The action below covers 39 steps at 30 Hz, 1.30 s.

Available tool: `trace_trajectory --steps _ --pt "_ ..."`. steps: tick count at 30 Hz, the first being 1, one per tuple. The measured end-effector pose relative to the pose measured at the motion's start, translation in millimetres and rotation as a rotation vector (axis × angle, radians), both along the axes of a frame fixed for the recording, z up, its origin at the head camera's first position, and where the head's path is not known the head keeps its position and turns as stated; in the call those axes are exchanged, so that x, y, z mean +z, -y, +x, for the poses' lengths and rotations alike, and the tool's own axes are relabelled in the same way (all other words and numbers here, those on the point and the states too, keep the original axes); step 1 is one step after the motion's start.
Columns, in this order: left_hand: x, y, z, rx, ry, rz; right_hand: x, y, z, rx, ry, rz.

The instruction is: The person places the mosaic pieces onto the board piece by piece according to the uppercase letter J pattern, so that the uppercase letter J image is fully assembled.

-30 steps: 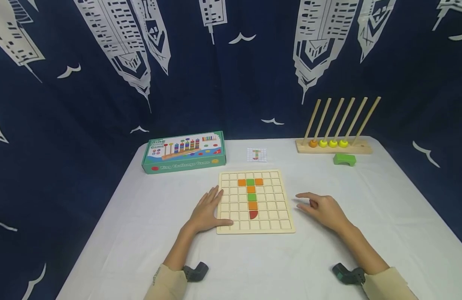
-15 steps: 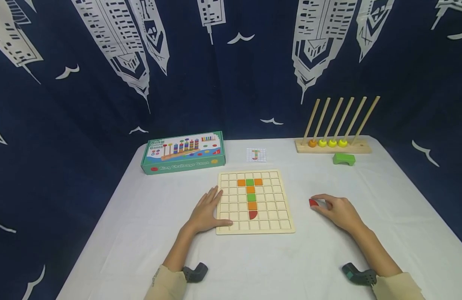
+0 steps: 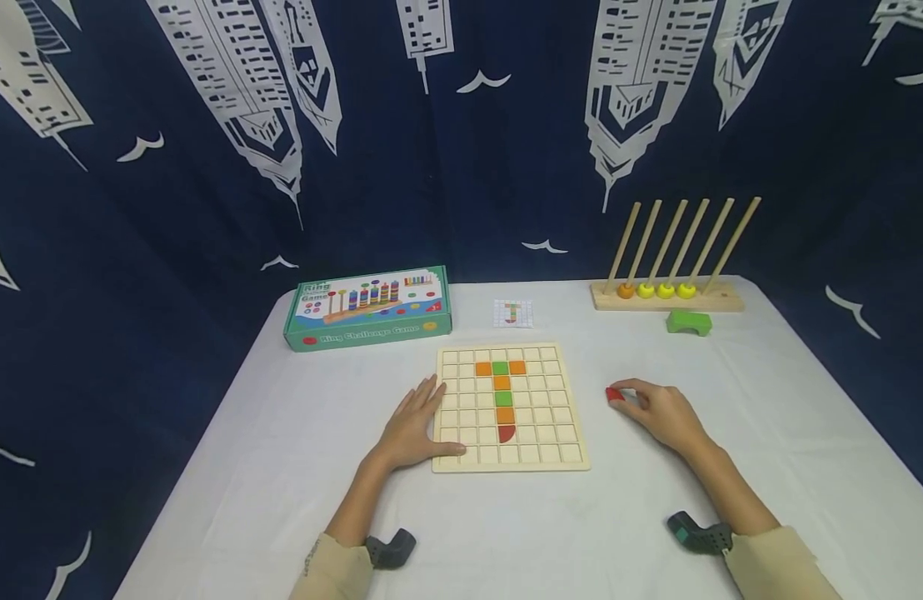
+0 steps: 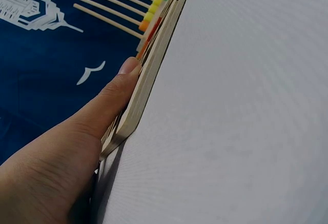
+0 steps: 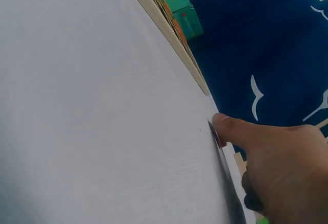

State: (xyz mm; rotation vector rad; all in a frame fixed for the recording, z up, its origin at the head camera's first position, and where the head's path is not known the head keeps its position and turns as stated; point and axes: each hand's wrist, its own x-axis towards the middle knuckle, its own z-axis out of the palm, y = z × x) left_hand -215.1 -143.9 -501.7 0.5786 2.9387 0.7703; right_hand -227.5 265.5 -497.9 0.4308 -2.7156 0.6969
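Observation:
A square wooden grid board (image 3: 536, 467) lies in the middle of the white table. Orange and green square tiles form a T on it, with a red rounded tile (image 3: 506, 433) at the foot of the stem. My left hand (image 3: 412, 425) rests spread on the board's left edge; its thumb (image 4: 115, 93) lies on the near corner in the left wrist view. Right of the board, apart from it, my right hand (image 3: 664, 417) pinches another red tile (image 3: 615, 394) between thumb and forefinger. The fingers cover part of this tile, so its whole outline is hidden.
Behind the board lies a small pattern card (image 3: 513, 313). A green game box (image 3: 367, 308) stands back left. At the back right are a wooden peg stand (image 3: 667, 298) with orange and yellow beads and a green arch block (image 3: 689, 322). A patterned dark blue cloth (image 3: 506, 167) hangs behind.
My right hand went right from near the board with nothing seen in its fingers, then took hold of the red tile. It has since come slightly left with it. My left hand stayed put.

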Motion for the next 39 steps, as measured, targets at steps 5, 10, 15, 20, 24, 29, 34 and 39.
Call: trace_trajectory --steps 5,10,15,20,24,29,34,39 --pt "-0.5 0.4 -0.5 0.000 -0.012 -0.006 0.7 4 -1.4 0.006 0.021 0.007" --pt "1.7 1.6 -0.6 0.002 -0.018 0.007 1.8 7 -4.9 0.022 0.018 0.009" --pt "0.7 1.4 -0.2 0.008 -0.010 0.000 3.9 3 -4.1 0.007 0.015 0.005" --pt "-0.6 0.8 0.2 0.006 -0.011 -0.002 4.0 -5 -3.5 -0.097 0.006 0.024" --pt "-0.5 0.7 0.2 0.006 -0.012 -0.002 3.5 -6 -3.7 -0.117 0.033 0.014" --pt "-0.4 0.4 0.2 0.008 -0.005 -0.006 4.6 -2 -3.2 -0.046 0.085 -0.007" --pt "-0.6 -0.1 0.5 0.004 -0.002 0.007 3.6 -2 -2.4 -0.043 0.060 0.003" --pt "0.1 -0.2 0.9 0.006 0.007 0.003 2.0 -2 -2.7 -0.041 0.038 -0.013"
